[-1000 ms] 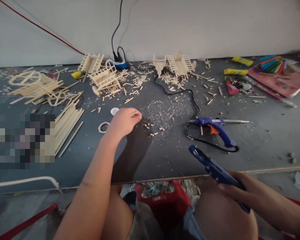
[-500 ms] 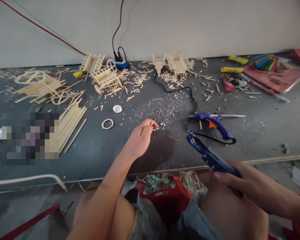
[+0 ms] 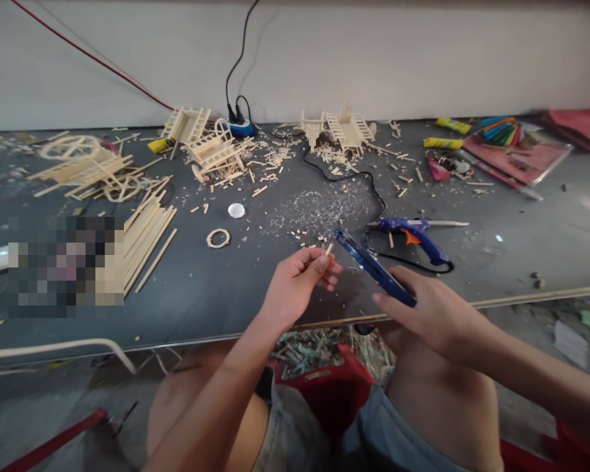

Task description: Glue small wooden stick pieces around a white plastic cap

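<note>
My left hand [image 3: 297,278] pinches a short piece of wooden stick [image 3: 329,248] between thumb and forefinger, its light end pointing up. The other fingers curl loosely below. My right hand [image 3: 423,308] is wrapped round a long blue stapler-like tool [image 3: 368,263]; its exact kind is unclear. The tool's front end is close to the stick piece, with a small gap between them. On the table just beyond my left hand lie several tiny cut stick bits [image 3: 299,235]. A small ring made of stick bits [image 3: 218,238] lies to the left.
A blue glue gun [image 3: 413,229] with a black cord lies right. Long sticks [image 3: 150,239] and a white cap [image 3: 236,210] are left. Small wooden cart models [image 3: 349,128] stand along the wall. Yellow tubes [image 3: 442,143] and a red folder [image 3: 516,160] lie back right. The table edge [image 3: 344,321] is near.
My left hand has lifted off the table bits and moved right and nearer, holding a stick piece. My right hand has brought the blue tool up and left, towards it.
</note>
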Motion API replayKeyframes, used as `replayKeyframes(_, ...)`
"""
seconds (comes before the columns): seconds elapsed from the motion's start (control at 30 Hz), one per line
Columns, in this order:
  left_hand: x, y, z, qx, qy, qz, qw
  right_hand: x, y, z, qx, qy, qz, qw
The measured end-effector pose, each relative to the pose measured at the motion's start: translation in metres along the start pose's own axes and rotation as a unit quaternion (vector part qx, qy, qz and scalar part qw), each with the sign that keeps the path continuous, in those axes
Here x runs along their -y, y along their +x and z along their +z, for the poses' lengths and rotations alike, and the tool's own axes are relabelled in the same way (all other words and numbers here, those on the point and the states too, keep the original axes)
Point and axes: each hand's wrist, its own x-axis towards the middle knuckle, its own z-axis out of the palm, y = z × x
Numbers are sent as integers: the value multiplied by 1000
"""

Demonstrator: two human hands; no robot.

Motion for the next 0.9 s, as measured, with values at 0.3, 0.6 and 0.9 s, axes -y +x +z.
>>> replayKeyframes(0.3,6,-4,1,-25,-61,45,997,13,8,10,-33,-34,-13,999)
replayKeyframes(0.6,14,-7,1,-24,-68,49,996,22,12,16,-28,-59,-20,998)
replayKeyframes(0.9,14,-8,-1,-54,-32,47,997,25,18,19,-27,-103,-34,994)
